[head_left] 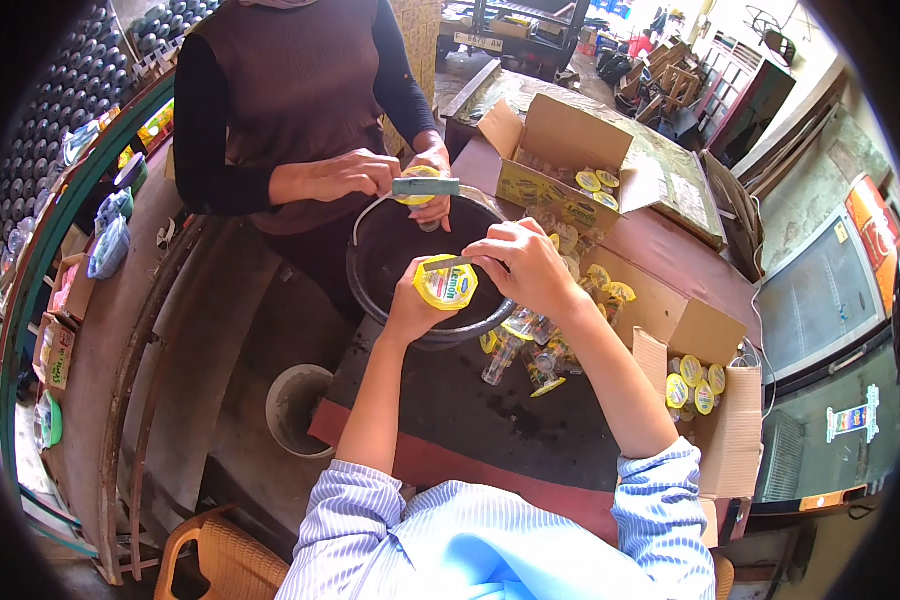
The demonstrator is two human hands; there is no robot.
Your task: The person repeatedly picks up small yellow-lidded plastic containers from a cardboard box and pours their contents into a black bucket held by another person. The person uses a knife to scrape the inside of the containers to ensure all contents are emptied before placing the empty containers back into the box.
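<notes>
My left hand point(413, 305) grips a plastic drink cup with a yellow-rimmed foil lid point(444, 284), lid facing up, over a black bucket point(370, 290). My right hand point(526, 262) pinches a thin grey blade-like strip point(448, 263), which lies across the lid's far edge. Whether it has cut into the foil I cannot tell. Across the bucket, a co-worker's hands point(365, 174) hold another yellow-lidded cup point(417, 197) and a blue-grey flat-sided tool point(426, 186) over its lid. The bucket's contents are too dark to make out.
Several yellow-lidded cups point(545, 362) lie heaped right of the bucket on the dark tabletop point(450, 400). Open cardboard boxes point(560, 195) with more cups stand behind and at right point(735, 420). A pale pail point(300, 400) is lower left, beside an orange chair point(225, 560).
</notes>
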